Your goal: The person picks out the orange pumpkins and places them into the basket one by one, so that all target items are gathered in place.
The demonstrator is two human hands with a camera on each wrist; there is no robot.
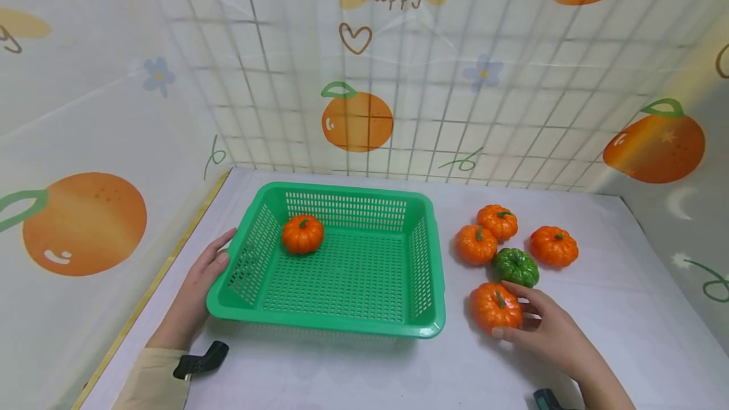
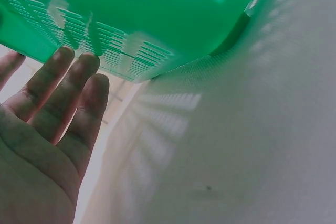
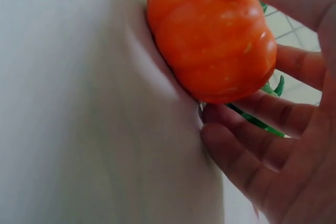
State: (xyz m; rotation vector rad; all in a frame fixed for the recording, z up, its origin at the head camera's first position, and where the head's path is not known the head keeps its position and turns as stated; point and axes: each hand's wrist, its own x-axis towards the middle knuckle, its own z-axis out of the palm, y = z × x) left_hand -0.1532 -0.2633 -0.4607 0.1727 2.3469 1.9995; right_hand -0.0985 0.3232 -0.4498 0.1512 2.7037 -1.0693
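Note:
My right hand (image 1: 543, 328) grips a small orange pumpkin (image 1: 494, 310) on the table, thumb on its near side and fingers round its far side. In the right wrist view the ribbed orange pumpkin (image 3: 212, 38) sits between thumb and fingers, low against the cloth. At the left end of a green plastic basket (image 1: 324, 326), my left hand (image 1: 196, 290) rests with its fingers along the outer wall. The left wrist view has those fingers (image 2: 79, 77) fairly straight beside the slotted basket wall (image 2: 157, 19). Inside the basket, toward its left, lies one orange pumpkin (image 1: 303, 234).
Just beyond the gripped pumpkin is a green pumpkin (image 1: 516, 267). Around it are two orange pumpkins close together (image 1: 476, 245) and another orange pumpkin (image 1: 554, 247) to the right. A printed curtain over a wire grid (image 1: 421, 81) closes off the table's (image 1: 353, 372) back.

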